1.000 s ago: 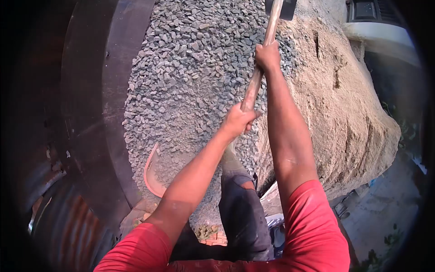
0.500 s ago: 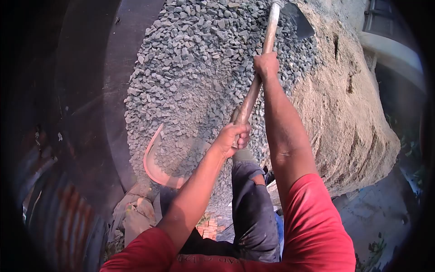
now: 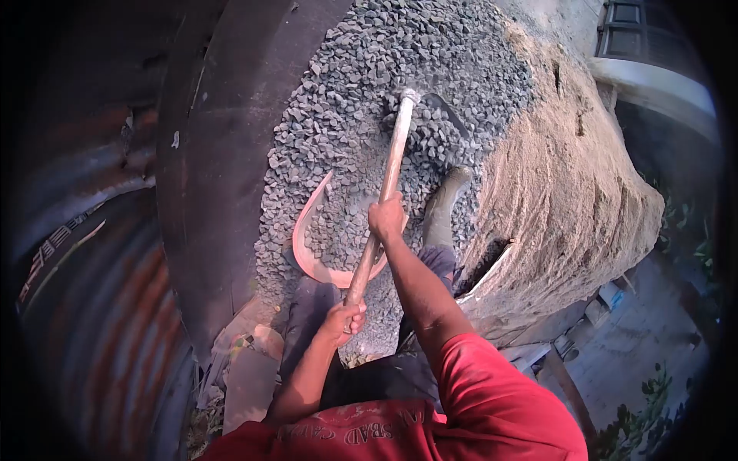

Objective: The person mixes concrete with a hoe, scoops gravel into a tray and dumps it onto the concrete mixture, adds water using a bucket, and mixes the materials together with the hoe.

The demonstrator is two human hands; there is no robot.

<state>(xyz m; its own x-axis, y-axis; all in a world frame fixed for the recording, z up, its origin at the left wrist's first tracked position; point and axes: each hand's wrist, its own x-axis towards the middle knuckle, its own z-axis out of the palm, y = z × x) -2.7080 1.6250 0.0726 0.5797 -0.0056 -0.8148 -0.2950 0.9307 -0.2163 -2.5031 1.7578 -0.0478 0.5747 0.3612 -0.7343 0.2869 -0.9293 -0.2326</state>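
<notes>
Both my hands grip the wooden handle of a hoe (image 3: 395, 152). My left hand (image 3: 344, 323) is wrapped round the handle's near end, and my right hand (image 3: 387, 217) is closed around its middle. At the far end, the dark metal blade (image 3: 447, 111) is partly sunk in grey gravel (image 3: 346, 81), with stones heaped against its near side. Between my legs lies a pinkish curved rim (image 3: 301, 240), apparently of a shallow pan, with gravel inside it. The handle crosses over this rim.
A large mound of sand (image 3: 576, 177) rises at the right of the gravel. My right boot (image 3: 440, 211) stands in the stones near the blade. Dark sheeting (image 3: 231, 154) borders the left side, with rusty corrugated metal (image 3: 123, 353) beyond. A pale ledge (image 3: 657, 84) is at upper right.
The hoe's blade has come down and back through the gravel towards me, with stones gathered in front of it. Both hands have drawn back to the left, and the view has shifted.
</notes>
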